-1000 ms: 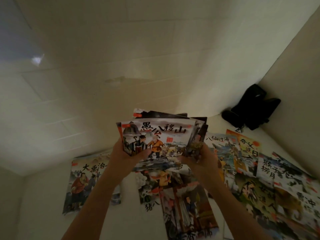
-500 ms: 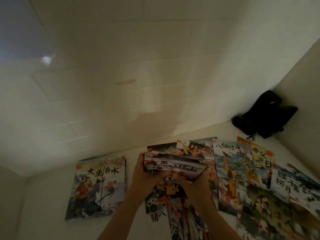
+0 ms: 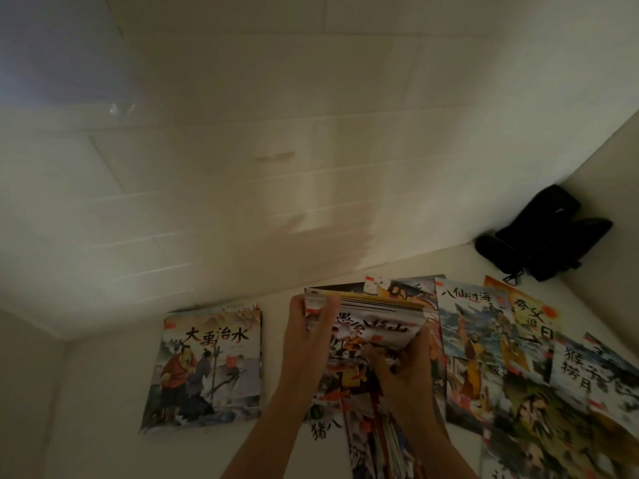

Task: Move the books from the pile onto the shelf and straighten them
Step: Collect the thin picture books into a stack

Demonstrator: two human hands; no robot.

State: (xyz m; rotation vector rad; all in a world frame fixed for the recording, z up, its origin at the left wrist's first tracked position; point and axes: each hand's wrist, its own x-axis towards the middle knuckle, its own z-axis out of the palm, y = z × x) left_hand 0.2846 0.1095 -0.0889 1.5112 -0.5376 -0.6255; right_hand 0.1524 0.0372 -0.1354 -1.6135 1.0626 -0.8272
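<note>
Now the stack of books (image 3: 373, 318) has dropped lower than a moment ago, tilted over the scattered books (image 3: 484, 357). Left hand (image 3: 304, 344) clasps its left edge with curled fingers; right hand (image 3: 404, 361) pinches the lower right corner. Bare white surface (image 3: 103, 392) lies open left, beyond one lone book (image 3: 207, 364).

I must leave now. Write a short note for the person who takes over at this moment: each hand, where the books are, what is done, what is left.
Left hand: grips the left edge of the gathered stack of books.
Right hand: grips the stack's right lower edge.
The stack is low over the white surface, edges uneven.
One book lies alone at the left; loose books are spread at the right and under the hands.
Done: several books gathered.
Left: square the stack, collect the others, shelve and straighten them.
</note>
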